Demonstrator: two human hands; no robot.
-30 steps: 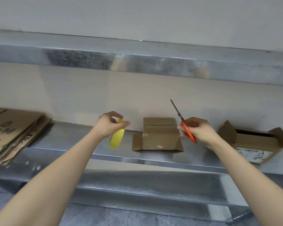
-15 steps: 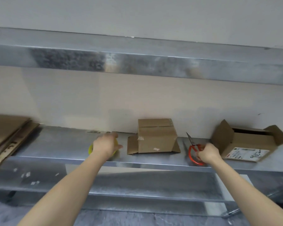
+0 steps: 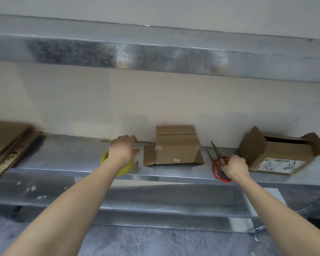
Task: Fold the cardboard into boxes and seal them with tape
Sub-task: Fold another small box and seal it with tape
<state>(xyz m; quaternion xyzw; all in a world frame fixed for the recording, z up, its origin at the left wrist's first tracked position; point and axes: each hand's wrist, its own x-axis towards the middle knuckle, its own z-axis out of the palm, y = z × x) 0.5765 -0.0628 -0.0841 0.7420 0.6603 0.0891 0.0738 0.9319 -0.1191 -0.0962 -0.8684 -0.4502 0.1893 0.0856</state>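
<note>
Lying on the shelf (image 3: 72, 156) now — tape (image 3: 125, 169) and scissors (image 3: 218, 159)

Open worktop (image 3: 68, 156) lies between the cardboard stack (image 3: 7, 145) and tape roll (image 3: 105, 157); rightward, folded box (image 3: 176, 145), scissors (image 3: 216, 153) and open box (image 3: 277, 154) stand close together.

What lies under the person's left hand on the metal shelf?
A yellow tape roll lies flat on the shelf under the left hand. Only its left and near rim shows; the hand and wrist cover its centre and far side.
</note>
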